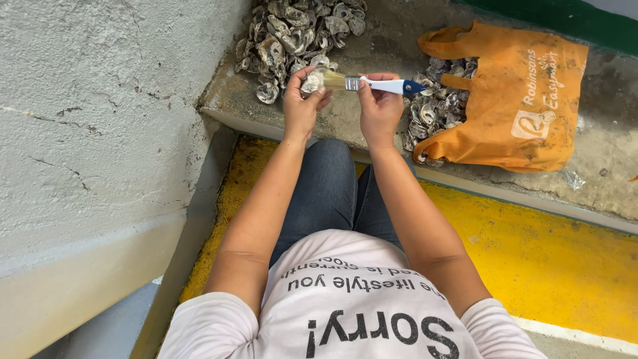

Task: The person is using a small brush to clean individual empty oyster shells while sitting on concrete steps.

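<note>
Grey oyster shell (311, 82) in left hand (300, 106) grip, right hand (379, 106) grip holding paintbrush (372, 84) against it

Paintbrush (372, 84): white handle, dark blue tip, silver ferrule, pale tan bristles. Shell (311, 82) in left hand (300, 106): mottled grey-white. Loose shell pile (292, 36): same grey, off-white and brownish mottling. Bag (525, 100): orange, white print, dirt-stained; shells inside it (435, 106) grey-white. Concrete ledge (598, 166): grey, blotchy. Floor strip (551, 259): yellow, white edge line. Wall (100, 119): off-white, rough, cracked. Jeans (325, 193): dark blue-grey. Shirt (345, 312): pale pinkish white, black lettering.
</note>
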